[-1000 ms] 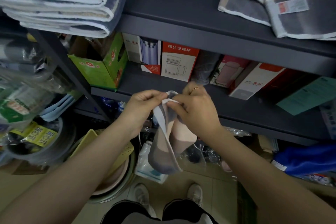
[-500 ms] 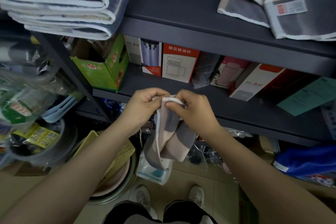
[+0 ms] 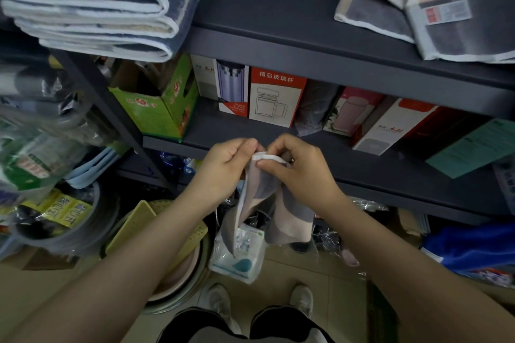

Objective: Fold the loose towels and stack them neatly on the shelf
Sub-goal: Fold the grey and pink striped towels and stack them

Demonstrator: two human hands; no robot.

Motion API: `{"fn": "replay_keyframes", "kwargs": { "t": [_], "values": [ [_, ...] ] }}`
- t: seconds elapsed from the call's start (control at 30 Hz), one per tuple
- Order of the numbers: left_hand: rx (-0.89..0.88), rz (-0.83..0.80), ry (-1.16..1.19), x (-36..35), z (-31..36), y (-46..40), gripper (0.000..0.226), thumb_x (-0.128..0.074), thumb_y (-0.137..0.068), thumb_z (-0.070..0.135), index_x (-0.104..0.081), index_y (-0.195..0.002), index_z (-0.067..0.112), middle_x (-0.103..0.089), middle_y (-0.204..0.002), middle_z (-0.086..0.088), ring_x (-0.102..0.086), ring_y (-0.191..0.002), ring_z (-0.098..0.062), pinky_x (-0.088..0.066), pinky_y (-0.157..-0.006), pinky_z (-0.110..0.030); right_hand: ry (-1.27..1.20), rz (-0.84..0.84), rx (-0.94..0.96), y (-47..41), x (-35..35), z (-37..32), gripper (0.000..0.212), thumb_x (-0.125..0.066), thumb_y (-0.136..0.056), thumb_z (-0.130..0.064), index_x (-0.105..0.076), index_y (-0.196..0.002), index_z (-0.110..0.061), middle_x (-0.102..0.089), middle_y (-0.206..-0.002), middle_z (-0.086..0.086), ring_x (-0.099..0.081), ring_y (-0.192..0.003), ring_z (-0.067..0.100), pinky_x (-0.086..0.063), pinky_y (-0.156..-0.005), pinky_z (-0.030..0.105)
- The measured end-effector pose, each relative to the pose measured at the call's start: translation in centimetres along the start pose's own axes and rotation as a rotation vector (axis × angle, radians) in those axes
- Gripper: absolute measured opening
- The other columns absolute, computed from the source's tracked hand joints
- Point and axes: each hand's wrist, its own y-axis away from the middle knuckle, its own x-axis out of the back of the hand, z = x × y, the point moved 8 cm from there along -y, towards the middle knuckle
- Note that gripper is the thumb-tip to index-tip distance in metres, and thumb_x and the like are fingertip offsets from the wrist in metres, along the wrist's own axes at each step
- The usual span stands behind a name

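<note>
A small grey-and-pink towel with a white hem hangs in front of the lower shelf. My left hand and my right hand both pinch its top edge, close together. A stack of folded blue-grey towels lies at the upper left, its ends jutting past the dark top shelf. A loose grey-and-beige towel with a label lies crumpled at that shelf's right end.
Boxed cups and bottles and a green carton fill the middle shelf. Plastic-wrapped goods crowd the left side. Basins and packets sit on the tiled floor by my feet. A blue cloth lies at the lower right.
The towel's hanging part has spread wider and its lower end has swung to the right. My two hands have stayed close together on its top edge, shifting their pinch slightly.
</note>
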Motion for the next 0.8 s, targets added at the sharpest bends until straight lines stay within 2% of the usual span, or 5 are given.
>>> {"fn": "replay_keyframes", "kwargs": {
  "t": [0.23, 0.4, 0.5, 0.67, 0.8],
  "values": [
    [-0.011, -0.126, -0.06, 0.0, 0.8, 0.2, 0.011, -0.064, -0.083, 0.009, -0.067, -0.085, 0.02, -0.066, -0.073, 0.005, -0.058, -0.066, -0.001, -0.045, -0.062, -0.011, 0.036, -0.026, 0.015, 0.0, 0.1, -0.1, 0.016, -0.074, -0.077, -0.018, -0.059, -0.074, -0.011, -0.053, -0.061, -0.012, -0.05, -0.055, 0.0, -0.036, -0.053, 0.009],
    [-0.063, -0.12, -0.137, 1.1, 1.2, 0.0, 0.015, -0.061, -0.085, 0.008, -0.066, -0.082, 0.022, -0.063, -0.07, -0.009, -0.051, -0.063, -0.012, -0.041, -0.061, -0.025, -0.114, -0.256, -0.087, -0.1, -0.8, 0.8, 0.015, -0.069, -0.08, -0.008, -0.057, -0.08, -0.018, -0.059, -0.064, -0.006, -0.054, -0.057, 0.001, -0.042, -0.055, 0.013],
    [-0.119, -0.047, -0.219, 2.0, 1.6, -0.2, 0.021, -0.056, -0.089, 0.006, -0.062, -0.08, 0.024, -0.062, -0.076, 0.001, -0.054, -0.069, -0.007, -0.042, -0.066, -0.024, -0.077, -0.319, -0.105, -0.1, -0.7, 1.9, 0.006, -0.067, -0.082, -0.008, -0.061, -0.082, -0.009, -0.062, -0.071, 0.003, -0.055, -0.065, 0.01, -0.044, -0.062, 0.025],
    [-0.052, 0.041, -0.322, 2.6, 0.9, -0.4, 0.029, -0.046, -0.094, 0.008, -0.052, -0.075, 0.03, -0.053, -0.072, 0.011, -0.047, -0.062, 0.006, -0.036, -0.061, -0.012, 0.19, -0.2, -0.019, 0.0, -0.6, 2.8, 0.012, -0.068, -0.082, -0.012, -0.059, -0.079, -0.004, -0.054, -0.064, -0.002, -0.042, -0.053, 0.004, -0.034, -0.056, 0.014],
    [0.062, 0.096, -0.202, 2.1, -0.1, -0.2, 0.035, -0.043, -0.088, 0.0, -0.051, -0.063, 0.023, -0.049, -0.06, 0.009, -0.043, -0.054, 0.002, -0.033, -0.059, -0.024, 0.24, -0.067, 0.067, 0.1, -1.0, 1.8, 0.007, -0.064, -0.085, -0.013, -0.062, -0.088, -0.008, -0.06, -0.075, -0.009, -0.048, -0.061, 0.002, -0.033, -0.057, 0.015]
  ]
}}
